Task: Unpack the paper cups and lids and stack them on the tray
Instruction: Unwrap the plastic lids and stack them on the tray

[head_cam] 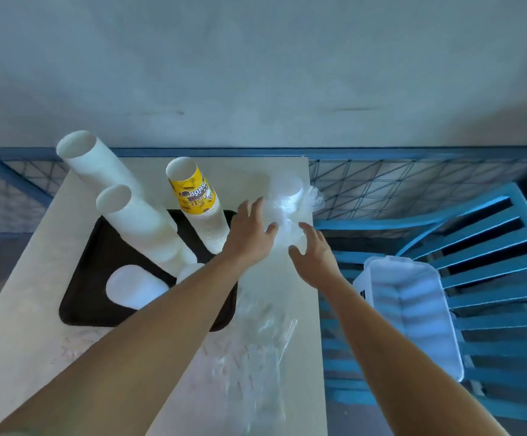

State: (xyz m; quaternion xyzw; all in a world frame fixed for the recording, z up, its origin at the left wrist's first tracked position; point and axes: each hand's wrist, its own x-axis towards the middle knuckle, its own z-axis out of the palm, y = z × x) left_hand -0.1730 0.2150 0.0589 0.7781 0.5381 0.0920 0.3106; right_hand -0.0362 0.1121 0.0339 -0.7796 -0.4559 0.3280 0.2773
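We count three cup stacks standing on the black tray: a far white cup stack, a near white cup stack and one yellow-printed cup stack at its far right. One low lid stack sits at the tray's near left. Just right of the tray, one wrapped lid stack stands on the table. Our left hand is open, fingers spread against the wrapping. Our right hand is open beside it; blur hides whether it touches. One empty plastic wrapper lies near the tray's right side, and one clear bin rests on a blue chair farther right.
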